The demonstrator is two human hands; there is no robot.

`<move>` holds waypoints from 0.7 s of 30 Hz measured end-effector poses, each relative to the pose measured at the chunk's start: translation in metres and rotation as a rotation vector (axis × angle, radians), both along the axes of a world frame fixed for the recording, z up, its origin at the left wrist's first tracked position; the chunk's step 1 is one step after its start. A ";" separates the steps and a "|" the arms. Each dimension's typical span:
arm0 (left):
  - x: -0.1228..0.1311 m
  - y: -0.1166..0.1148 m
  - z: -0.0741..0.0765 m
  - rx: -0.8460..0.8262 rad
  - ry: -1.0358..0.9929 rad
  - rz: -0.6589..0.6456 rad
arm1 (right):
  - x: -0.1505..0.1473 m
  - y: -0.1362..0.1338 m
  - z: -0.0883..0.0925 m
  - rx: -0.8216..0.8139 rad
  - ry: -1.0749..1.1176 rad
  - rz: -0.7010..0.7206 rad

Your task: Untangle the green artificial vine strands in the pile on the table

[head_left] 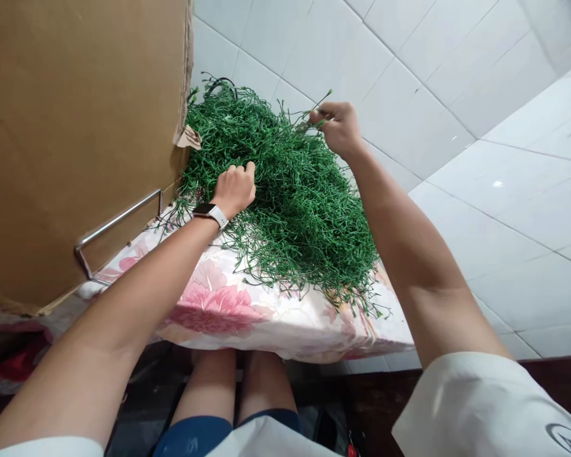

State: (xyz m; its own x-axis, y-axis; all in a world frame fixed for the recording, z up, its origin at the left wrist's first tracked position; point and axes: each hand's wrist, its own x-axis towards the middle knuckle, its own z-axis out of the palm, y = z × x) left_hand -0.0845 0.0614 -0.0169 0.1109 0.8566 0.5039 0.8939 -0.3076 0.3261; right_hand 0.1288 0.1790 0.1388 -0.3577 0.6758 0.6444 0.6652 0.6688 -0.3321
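A big tangled heap of thin green stems (295, 203) lies on a surface covered with a pink flowered cloth (228, 311). My left hand (234, 188), with a white watch on the wrist, rests closed on the left side of the heap, fingers curled into the stems. My right hand (339, 127) is raised over the far side of the heap and pinches a few green stems (314, 108) between its fingertips, pulling them up from the pile.
A large brown cardboard box (76, 139) stands at the left, touching the heap. A bent metal bar (117, 225) sticks out beside the box. White tiled floor (457, 127) stretches to the right and behind. My knees show under the cloth's front edge.
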 end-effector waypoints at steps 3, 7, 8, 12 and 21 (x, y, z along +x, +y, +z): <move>0.001 0.001 -0.001 0.029 -0.017 0.016 | 0.017 0.006 0.017 0.097 0.164 -0.025; 0.001 0.000 0.000 0.013 -0.067 0.033 | 0.035 0.001 0.038 0.124 0.376 -0.024; 0.001 0.000 0.001 0.005 -0.083 0.034 | 0.039 -0.002 0.043 0.120 0.419 -0.011; 0.001 -0.001 0.003 -0.038 -0.129 0.040 | 0.051 -0.022 0.055 0.077 0.473 0.077; 0.020 -0.006 0.017 0.206 -0.533 -0.141 | 0.034 -0.081 0.022 -0.158 0.327 0.178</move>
State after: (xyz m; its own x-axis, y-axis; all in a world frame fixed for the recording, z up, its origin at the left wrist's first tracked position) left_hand -0.0648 0.0553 -0.0001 -0.0977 0.7308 0.6755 0.5689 -0.5159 0.6405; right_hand 0.1629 0.0983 0.1604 -0.2712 0.7215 0.6372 0.3855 0.6880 -0.6149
